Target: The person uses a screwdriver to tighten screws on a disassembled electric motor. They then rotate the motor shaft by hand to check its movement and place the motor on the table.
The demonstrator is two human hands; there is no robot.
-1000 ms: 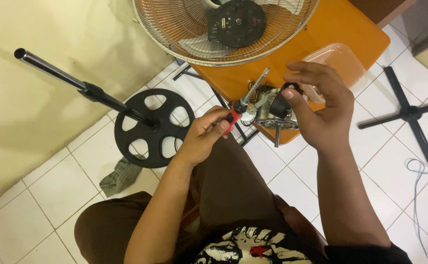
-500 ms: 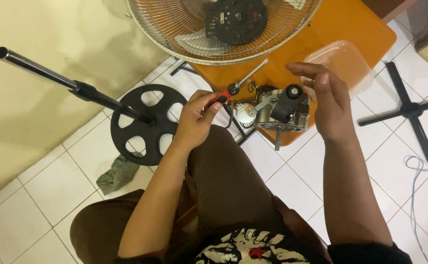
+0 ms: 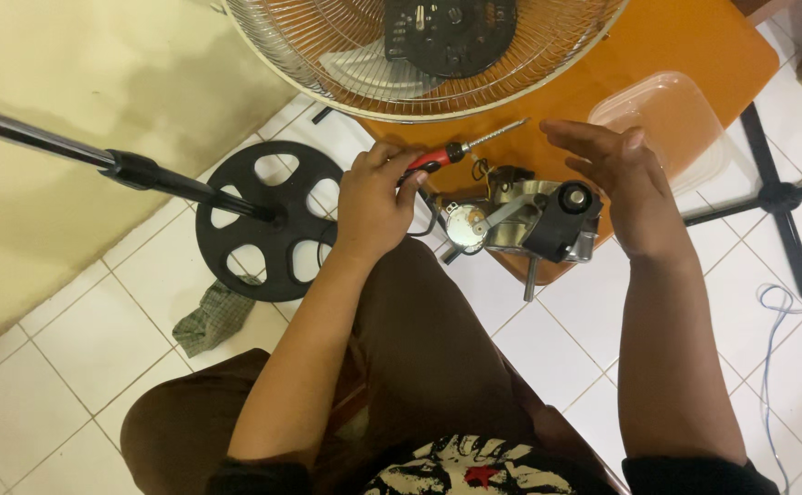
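My left hand (image 3: pixel 378 197) grips a screwdriver (image 3: pixel 461 151) by its red and black handle, shaft pointing up and to the right over the orange table (image 3: pixel 685 46). A fan motor assembly (image 3: pixel 525 220), grey metal with a black block and a small round white part, lies at the table's near edge. My right hand (image 3: pixel 616 179) hovers just right of and above the motor, fingers spread, holding nothing. A wire fan guard (image 3: pixel 328 64) with a black hub lies on the table's far side.
A clear plastic container (image 3: pixel 671 115) sits on the table right of my right hand. On the white tiled floor stand a black round fan base (image 3: pixel 263 225) with its pole (image 3: pixel 71 151), a crumpled cloth (image 3: pixel 213 316), a black star-shaped stand (image 3: pixel 777 197) and a blue cable (image 3: pixel 772 330).
My right hand has let go of the motor, which now lies on the table edge. My left hand moved the screwdriver up and away from the motor.
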